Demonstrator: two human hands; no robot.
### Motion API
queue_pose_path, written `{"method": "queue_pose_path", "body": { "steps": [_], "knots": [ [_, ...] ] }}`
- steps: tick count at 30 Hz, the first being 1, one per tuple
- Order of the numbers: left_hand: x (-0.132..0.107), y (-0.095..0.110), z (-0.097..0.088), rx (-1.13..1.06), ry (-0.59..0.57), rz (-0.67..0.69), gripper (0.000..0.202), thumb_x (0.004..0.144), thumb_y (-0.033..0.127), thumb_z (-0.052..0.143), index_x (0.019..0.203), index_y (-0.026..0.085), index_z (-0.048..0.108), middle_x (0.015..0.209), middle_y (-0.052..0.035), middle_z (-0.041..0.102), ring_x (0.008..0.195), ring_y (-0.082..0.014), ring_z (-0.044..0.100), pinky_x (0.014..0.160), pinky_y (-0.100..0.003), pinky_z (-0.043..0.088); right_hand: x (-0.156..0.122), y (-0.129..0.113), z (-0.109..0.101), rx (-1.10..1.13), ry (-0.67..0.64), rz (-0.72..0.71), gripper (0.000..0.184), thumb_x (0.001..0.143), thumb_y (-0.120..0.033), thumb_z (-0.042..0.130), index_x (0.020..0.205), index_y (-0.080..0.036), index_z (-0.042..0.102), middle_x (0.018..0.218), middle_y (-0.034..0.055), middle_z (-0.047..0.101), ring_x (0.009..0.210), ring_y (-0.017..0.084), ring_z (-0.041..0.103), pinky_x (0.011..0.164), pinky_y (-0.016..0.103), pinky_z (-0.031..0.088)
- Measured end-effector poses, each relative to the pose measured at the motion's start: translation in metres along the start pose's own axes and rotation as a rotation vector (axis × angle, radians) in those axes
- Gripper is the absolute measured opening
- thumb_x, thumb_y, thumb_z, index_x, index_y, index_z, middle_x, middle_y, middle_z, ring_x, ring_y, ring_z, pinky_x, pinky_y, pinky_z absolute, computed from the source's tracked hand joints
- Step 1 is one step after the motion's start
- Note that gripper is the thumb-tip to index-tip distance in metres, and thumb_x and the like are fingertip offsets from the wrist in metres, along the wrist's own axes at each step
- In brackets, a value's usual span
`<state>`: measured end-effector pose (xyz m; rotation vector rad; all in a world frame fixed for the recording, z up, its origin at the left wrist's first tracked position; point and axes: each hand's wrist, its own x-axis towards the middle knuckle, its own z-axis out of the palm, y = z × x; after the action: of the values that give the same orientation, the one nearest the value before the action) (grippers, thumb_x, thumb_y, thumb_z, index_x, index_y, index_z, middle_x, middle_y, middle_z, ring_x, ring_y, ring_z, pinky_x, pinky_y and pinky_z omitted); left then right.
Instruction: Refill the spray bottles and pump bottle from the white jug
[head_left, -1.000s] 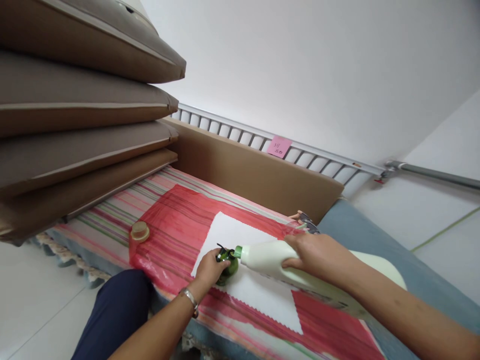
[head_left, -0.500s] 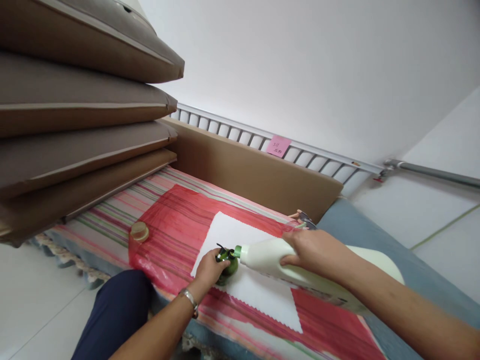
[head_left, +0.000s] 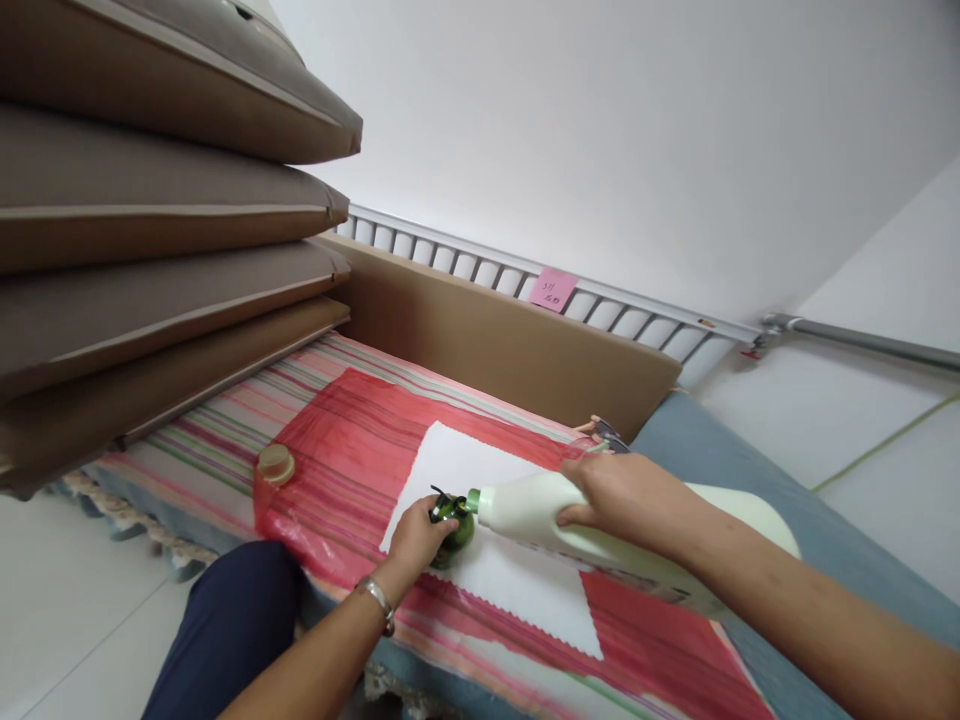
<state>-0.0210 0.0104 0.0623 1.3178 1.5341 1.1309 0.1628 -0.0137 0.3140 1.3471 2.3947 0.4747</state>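
While the left hand [head_left: 415,537] pinches 1 small, round, glossy green bottle [head_left: 457,545] over 1 white, zigzag-edged sheet [head_left: 521,590], the right hand's [head_left: 619,490] fingers wrap 1 large, pale-green bottle [head_left: 600,548], long axis sideways, nozzle pointing left at the small bottle's top; beyond hangs 1 pink paper note [head_left: 553,289].

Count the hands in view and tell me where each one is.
2. The left hand, below the picture's middle, holds the small green container near its top; the right hand, farther right, grips the pale green bottle. No other hand shows.
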Motion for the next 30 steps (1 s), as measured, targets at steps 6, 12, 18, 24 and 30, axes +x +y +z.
{"method": "queue_pose_path", "body": {
  "steps": [6, 12, 18, 24, 30],
  "knots": [
    [0.000, 0.000, 0.000, 0.002, 0.000, 0.002, 0.026, 0.069, 0.024, 0.067, 0.094, 0.018, 0.066, 0.074, -0.0012, 0.068, 0.069, -0.0161, 0.063, 0.060, -0.023, 0.043, 0.000, -0.001, -0.003, -0.010, 0.001, -0.014, 0.029, 0.075, -0.045, 0.058, 0.083, -0.018, 0.062, 0.080, 0.0102, 0.071, 0.071, 0.028, 0.067, 0.054, 0.030, 0.039],
    [0.000, 0.000, 0.001, 0.006, 0.001, 0.011, 0.026, 0.069, 0.024, 0.067, 0.095, 0.018, 0.066, 0.073, -0.0009, 0.068, 0.069, -0.0160, 0.063, 0.062, -0.024, 0.044, 0.001, -0.001, -0.001, -0.016, 0.000, -0.010, 0.029, 0.074, -0.045, 0.059, 0.084, -0.018, 0.063, 0.079, 0.0106, 0.072, 0.070, 0.028, 0.067, 0.053, 0.030, 0.040],
    [0.000, -0.001, 0.002, 0.005, -0.001, 0.014, 0.029, 0.069, 0.023, 0.067, 0.098, 0.018, 0.065, 0.074, -0.0015, 0.068, 0.070, -0.0165, 0.063, 0.063, -0.024, 0.044, 0.002, -0.001, -0.002, -0.014, 0.006, -0.005, 0.029, 0.073, -0.045, 0.061, 0.083, -0.018, 0.063, 0.079, 0.0104, 0.071, 0.071, 0.027, 0.066, 0.053, 0.029, 0.039],
    [-0.001, 0.001, 0.000, 0.003, -0.002, -0.002, 0.031, 0.069, 0.024, 0.067, 0.099, 0.018, 0.065, 0.075, -0.0018, 0.068, 0.071, -0.0167, 0.063, 0.062, -0.024, 0.044, 0.004, -0.002, -0.007, -0.007, -0.006, -0.012, 0.027, 0.074, -0.044, 0.059, 0.081, -0.018, 0.063, 0.076, 0.0091, 0.071, 0.068, 0.026, 0.066, 0.052, 0.028, 0.038],
    [-0.002, 0.002, 0.000, -0.002, -0.002, -0.010, 0.030, 0.069, 0.025, 0.067, 0.099, 0.018, 0.065, 0.074, -0.0015, 0.069, 0.071, -0.0170, 0.063, 0.061, -0.024, 0.044, 0.007, -0.003, -0.012, -0.013, -0.023, -0.018, 0.026, 0.073, -0.042, 0.061, 0.080, -0.018, 0.064, 0.076, 0.0091, 0.071, 0.070, 0.026, 0.066, 0.054, 0.029, 0.039]
  ]
}}
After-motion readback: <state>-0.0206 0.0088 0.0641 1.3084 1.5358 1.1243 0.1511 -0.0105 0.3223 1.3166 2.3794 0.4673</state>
